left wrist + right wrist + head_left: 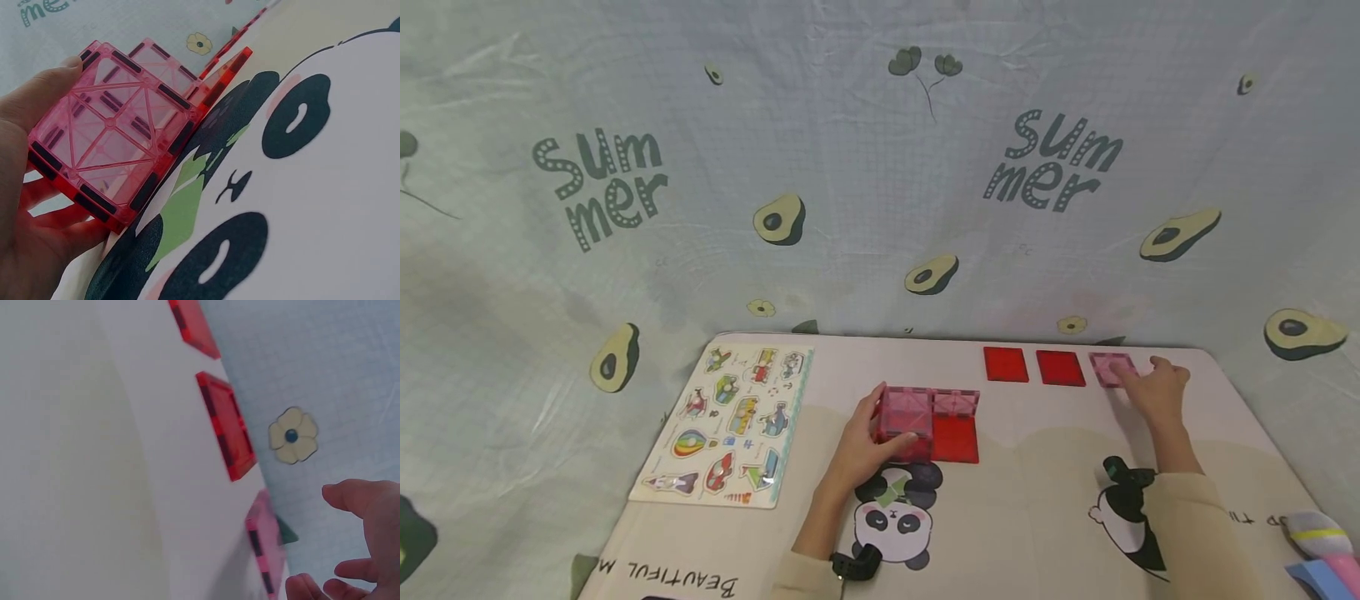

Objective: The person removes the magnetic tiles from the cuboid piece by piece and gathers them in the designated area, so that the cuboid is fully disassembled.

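Note:
My left hand holds a small box of pink and red magnetic tiles, thumb on one side and fingers round the other. Joined to the box's right are a flat red tile and an upright pink tile along its back edge. At the far right, my right hand reaches to a loose pink tile. In the right wrist view its fingertips lie right by that tile, with the thumb spread well apart from them.
Two loose red tiles lie in a row left of the pink one, near the mat's back edge. A picture puzzle board lies at the left. Coloured objects sit at the right edge. A printed curtain hangs behind.

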